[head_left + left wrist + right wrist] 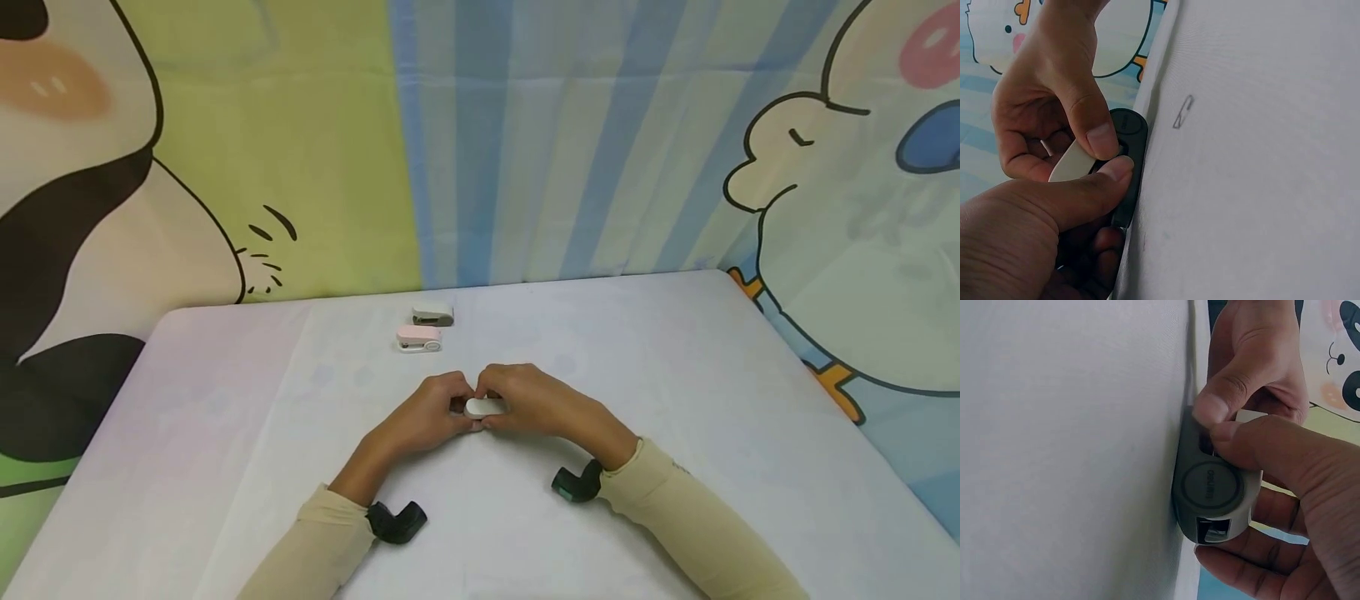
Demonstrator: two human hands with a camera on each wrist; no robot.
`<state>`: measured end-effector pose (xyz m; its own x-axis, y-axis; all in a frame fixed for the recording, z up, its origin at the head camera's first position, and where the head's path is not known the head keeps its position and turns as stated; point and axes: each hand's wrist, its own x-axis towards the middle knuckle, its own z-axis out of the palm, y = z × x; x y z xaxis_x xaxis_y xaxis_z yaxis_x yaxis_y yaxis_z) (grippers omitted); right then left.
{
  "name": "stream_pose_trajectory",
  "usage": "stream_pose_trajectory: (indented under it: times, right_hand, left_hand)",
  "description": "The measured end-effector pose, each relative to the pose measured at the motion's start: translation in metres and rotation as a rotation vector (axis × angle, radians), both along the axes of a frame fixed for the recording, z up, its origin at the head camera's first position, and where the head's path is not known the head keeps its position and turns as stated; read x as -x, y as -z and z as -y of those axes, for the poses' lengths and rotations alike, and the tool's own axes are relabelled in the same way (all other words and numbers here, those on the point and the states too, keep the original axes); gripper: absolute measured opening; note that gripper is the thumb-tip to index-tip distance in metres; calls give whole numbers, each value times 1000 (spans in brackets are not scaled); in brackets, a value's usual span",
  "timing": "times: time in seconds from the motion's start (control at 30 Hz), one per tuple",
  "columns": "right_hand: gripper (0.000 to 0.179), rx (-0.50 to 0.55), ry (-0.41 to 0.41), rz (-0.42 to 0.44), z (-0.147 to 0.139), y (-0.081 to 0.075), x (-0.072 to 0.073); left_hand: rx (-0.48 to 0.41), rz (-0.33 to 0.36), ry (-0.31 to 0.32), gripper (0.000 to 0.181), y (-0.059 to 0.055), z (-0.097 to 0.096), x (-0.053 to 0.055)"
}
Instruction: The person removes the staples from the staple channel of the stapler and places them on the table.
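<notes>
A small stapler, with a white top and a dark green base, is held between both hands above the white tabletop. My left hand grips its left end, the thumb on the green side and the fingers curled at the white part. From the other end my right hand grips the stapler, its thumb beside the left thumb near a slot in the side. A round disc with lettering shows on the green base in the right wrist view. The hands cover much of the white top.
Beyond the hands, a pink and white stapler lies in front of a white and grey-green stapler. A paper-clip-shaped mark shows on the tabletop. A cartoon-printed cloth hangs behind the table.
</notes>
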<state>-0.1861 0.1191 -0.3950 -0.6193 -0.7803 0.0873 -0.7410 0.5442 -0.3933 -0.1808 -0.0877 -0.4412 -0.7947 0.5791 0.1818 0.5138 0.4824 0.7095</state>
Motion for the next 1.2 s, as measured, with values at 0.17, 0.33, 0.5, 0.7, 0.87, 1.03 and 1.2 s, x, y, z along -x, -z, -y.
stream_pose_trajectory:
  times: [0.17, 0.33, 0.5, 0.7, 0.87, 1.03, 1.2]
  right_hand:
    - [25, -8, 13, -29, 2, 0, -1]
    - [23, 17, 7, -40, 0, -1, -2]
    - [21, 87, 17, -22, -6, -2, -2]
    - [28, 89, -3, 29, -6, -2, 1]
    - [24, 62, -8, 38, -8, -6, 2]
    - [21, 43, 24, 97, -12, -13, 5]
    - [22, -13, 49, 164, -19, -20, 8]
  left_hand:
    - [6, 30, -29, 19, -2, -2, -1]
    - [9, 61, -49, 19, -5, -5, -2]
    - [1, 100, -50, 19, -7, -8, -3]
    - [17, 108, -69, 20, -7, -6, -5]
    - [2, 129, -62, 20, -6, -4, -5]
    - [-5, 143, -59, 20, -6, -4, -5]
    - [-15, 154, -64, 20, -6, -6, -5]
